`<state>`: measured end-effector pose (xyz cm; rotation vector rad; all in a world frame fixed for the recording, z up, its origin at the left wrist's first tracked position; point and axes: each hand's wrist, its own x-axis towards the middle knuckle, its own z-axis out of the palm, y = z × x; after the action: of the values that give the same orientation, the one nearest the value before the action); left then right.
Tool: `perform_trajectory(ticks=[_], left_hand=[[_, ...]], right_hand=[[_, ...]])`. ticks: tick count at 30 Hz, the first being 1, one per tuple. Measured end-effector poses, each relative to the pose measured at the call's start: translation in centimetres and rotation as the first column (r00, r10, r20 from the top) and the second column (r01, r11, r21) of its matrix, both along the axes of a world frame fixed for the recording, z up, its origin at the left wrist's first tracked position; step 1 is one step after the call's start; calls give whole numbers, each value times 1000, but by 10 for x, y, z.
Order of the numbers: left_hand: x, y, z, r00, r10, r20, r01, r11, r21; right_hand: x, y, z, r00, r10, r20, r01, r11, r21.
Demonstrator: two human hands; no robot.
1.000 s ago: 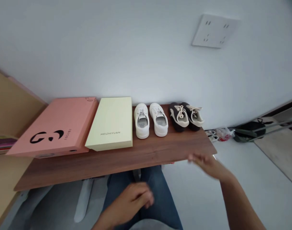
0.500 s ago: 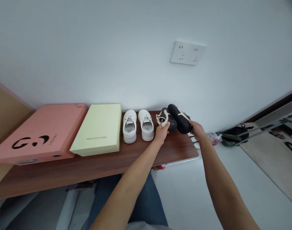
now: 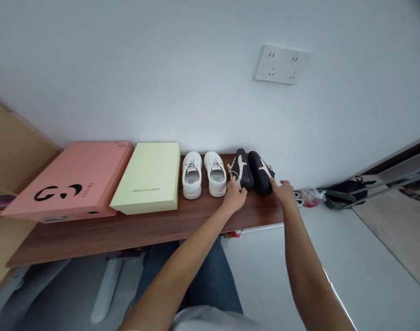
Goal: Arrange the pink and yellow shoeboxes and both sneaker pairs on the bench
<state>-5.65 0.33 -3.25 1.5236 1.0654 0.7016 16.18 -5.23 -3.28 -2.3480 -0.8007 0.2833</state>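
Note:
Two black shoes with cream stripes rest side by side near the right end of the brown wooden board. Both look tipped onto their sides, laces facing outward. The fingers of my left hand (image 3: 235, 197) are closed on the near end of the left black shoe (image 3: 243, 171). At the near right edge of the right black shoe (image 3: 260, 174), my right hand (image 3: 282, 189) grips with its fingertips, partly hidden. Just left of them stand a white sneaker (image 3: 217, 177) and its mate, another white sneaker (image 3: 192, 177), both upright with toes to the wall.
A pale yellow box (image 3: 151, 174) and a larger pink box (image 3: 79, 177) lie on the wooden board (image 3: 127, 234), left of the sneakers. A socket plate (image 3: 281, 64) is on the wall behind. Beyond the board's right end are a plastic bag (image 3: 313, 196) and a dark bag (image 3: 348, 193).
The left black shoe has turned, so its striped side now shows and its opening faces left. Both black shoes now lie more parallel. The view has shifted slightly.

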Motion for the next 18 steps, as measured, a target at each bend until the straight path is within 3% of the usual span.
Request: perform_trajectory(ticks=[1, 3, 5, 6, 7, 9, 10, 12, 13, 15, 18], left_hand=[[-20, -3, 6, 997, 14, -72, -1, 986, 170], [-62, -2, 15, 946, 199, -257, -93, 924, 371], [-95, 7, 23, 780, 384, -494, -175, 892, 418], [-106, 14, 25, 708, 377, -597, -151, 907, 393], [-114, 20, 26, 660, 355, -662, -123, 920, 371], [-121, 29, 24, 648, 348, -678, -110, 923, 368], [-123, 32, 22, 682, 378, -627, -149, 910, 386], [-125, 33, 15, 784, 462, -414, -322, 874, 363], [-125, 34, 10, 823, 501, -267, -425, 856, 293], [-124, 36, -1, 829, 558, 22, -559, 827, 63], [-115, 41, -19, 763, 615, 201, -577, 787, -218]], right_hand=[[-16, -4, 5, 989, -41, 144, 35, 998, 45], [-64, -5, 14, 949, 87, 302, -146, 972, 182], [-121, 8, 17, 845, 421, 329, -497, 846, 193], [-149, 18, 17, 777, 551, 304, -611, 777, 150], [-172, 29, 16, 750, 609, 260, -648, 756, 99], [-200, 49, 11, 790, 594, 154, -603, 798, 15], [-205, 55, 8, 828, 549, 116, -557, 829, 50], [-202, 56, -2, 901, 433, -3, -417, 870, 264], [-197, 51, -9, 918, 380, -114, -308, 862, 402], [-189, 36, -26, 853, 317, -414, -16, 810, 587], [-186, 14, -51, 673, 327, -663, 210, 775, 595]])
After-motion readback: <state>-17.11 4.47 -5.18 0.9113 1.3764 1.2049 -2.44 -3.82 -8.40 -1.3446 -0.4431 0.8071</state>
